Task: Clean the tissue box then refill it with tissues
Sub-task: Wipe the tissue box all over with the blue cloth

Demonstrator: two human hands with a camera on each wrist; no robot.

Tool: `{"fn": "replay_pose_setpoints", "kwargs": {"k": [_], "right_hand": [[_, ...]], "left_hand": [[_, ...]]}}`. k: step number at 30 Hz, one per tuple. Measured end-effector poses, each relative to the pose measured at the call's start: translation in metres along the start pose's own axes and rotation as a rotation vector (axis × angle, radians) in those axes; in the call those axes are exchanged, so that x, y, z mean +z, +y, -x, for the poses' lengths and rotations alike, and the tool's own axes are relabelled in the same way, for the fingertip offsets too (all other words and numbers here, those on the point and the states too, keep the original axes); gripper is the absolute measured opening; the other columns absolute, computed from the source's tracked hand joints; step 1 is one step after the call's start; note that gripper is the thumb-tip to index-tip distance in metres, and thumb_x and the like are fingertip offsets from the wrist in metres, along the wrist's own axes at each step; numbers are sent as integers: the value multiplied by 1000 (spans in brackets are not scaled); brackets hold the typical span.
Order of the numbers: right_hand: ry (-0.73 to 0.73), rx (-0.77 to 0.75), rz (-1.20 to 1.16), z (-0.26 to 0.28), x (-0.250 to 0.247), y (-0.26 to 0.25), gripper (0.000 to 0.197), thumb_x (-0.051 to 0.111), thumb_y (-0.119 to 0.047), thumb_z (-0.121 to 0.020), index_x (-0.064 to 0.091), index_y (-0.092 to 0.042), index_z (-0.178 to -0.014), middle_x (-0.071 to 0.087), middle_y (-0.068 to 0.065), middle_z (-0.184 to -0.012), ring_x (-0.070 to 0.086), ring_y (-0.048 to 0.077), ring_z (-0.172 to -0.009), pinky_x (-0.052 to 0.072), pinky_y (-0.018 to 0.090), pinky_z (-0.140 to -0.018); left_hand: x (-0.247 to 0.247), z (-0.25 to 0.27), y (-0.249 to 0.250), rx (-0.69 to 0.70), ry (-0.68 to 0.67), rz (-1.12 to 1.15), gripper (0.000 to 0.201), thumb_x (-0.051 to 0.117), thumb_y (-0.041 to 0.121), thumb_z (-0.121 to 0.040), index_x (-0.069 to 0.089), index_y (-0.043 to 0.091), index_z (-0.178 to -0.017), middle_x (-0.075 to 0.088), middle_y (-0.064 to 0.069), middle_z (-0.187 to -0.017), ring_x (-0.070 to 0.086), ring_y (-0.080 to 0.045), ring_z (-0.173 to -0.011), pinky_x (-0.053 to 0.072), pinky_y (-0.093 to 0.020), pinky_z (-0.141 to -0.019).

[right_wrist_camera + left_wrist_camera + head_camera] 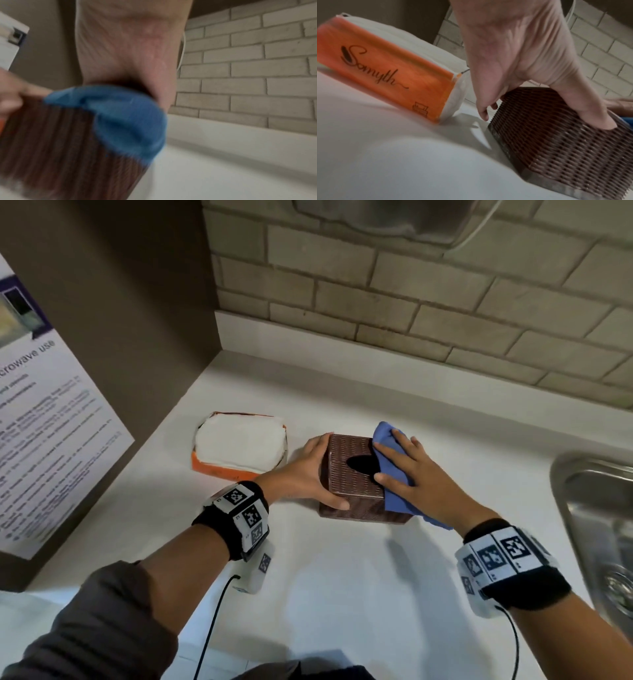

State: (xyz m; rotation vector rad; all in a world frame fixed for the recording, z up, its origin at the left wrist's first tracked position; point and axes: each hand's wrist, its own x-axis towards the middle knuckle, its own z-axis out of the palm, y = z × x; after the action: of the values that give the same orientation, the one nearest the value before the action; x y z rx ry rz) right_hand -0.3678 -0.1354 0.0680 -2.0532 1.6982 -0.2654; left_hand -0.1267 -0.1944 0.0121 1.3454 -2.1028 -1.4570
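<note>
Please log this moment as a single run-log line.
phase: wiping | left hand: steadies tissue box | right hand: presses blue cloth on box top | tissue pack: unused, left of box

left hand [518, 56] grips the brown tissue box [556, 142] beside an orange tissue pack [385, 67].

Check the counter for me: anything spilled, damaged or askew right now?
Nothing stands out. The tissue box sits flat on the counter, steadied by the left hand while the right hand presses the blue cloth on it. The tissue pack lies intact beside it.
</note>
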Motion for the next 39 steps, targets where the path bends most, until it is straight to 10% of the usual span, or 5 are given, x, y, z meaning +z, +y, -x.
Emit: {"fn": "replay_pose_setpoints", "kwargs": {"k": [16,22,26,30,39], "right_hand": [[23,-441,137,0,23,-26,50,39,-43,-94,50,-22,-138,28,-13,-153,8,13,-146,21,20,-114],[-45,-362,107,-41,14,-30,40,48,-32,-97,52,-24,-136,35,-2,-153,18,17,-146,32,40,-114],[-88,-556,120,-30,19,-29,49,39,-44,-95,56,-19,-133,30,-10,-148,11,6,-142,15,9,-113],[-32,-387,164,-37,8,-21,39,49,-28,-97,54,-23,-135,36,-2,-153,28,19,-144,28,32,-116],[23,-340,189,-15,7,-4,39,44,-34,-96,53,-30,-135,27,-16,-152,27,11,-141,28,23,-111]], "left_hand": [[16,-6,-19,70,80,150,132,92,53,-44,13,43,-149,34,2,-154,37,-17,-142,38,-43,-116],[15,-5,-14,123,105,227,126,91,42,-46,22,26,-150,41,1,-144,43,-16,-136,42,-43,-113],[17,-12,-16,217,72,141,81,93,32,-57,55,29,-129,53,7,-130,49,-23,-131,38,-53,-113],[19,-11,-19,120,124,227,127,95,42,-46,23,31,-150,40,4,-146,42,-16,-137,44,-43,-112],[19,-13,-22,84,79,230,135,95,47,-43,13,38,-150,31,2,-153,35,-15,-142,37,-42,-117]]}}
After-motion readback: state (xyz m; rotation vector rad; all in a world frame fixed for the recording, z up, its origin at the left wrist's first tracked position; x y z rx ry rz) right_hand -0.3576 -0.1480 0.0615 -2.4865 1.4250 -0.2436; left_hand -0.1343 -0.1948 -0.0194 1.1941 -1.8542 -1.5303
